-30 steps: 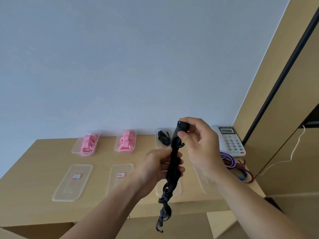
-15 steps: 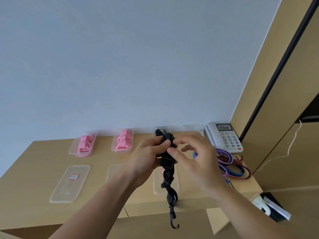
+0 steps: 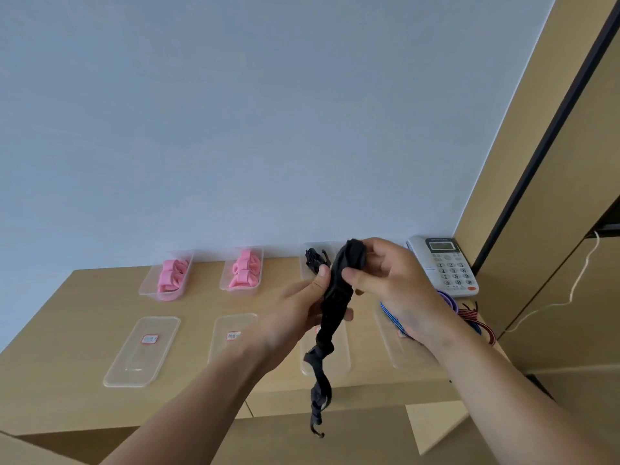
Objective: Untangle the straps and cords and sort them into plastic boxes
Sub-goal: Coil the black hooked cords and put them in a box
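Both hands hold a black strap (image 3: 335,307) up above the wooden table (image 3: 84,330).
Right hand (image 3: 392,283) pinches the folded top end; left hand (image 3: 298,310) is curled round the strap just below. The rest hangs twisted past the table's front edge, with a hook at the bottom. At the back, two clear boxes (image 3: 147,287) hold pink straps (image 3: 171,278), a third box (image 3: 310,246) holds black ones, and a phone (image 3: 443,263) sits at the right.

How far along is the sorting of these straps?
Done: pink straps lie in two back boxes, a black bundle in a third box. In hand: the left hand and right hand hold a twisted black strap. Remaining: the coloured cords heaped beside the phone.
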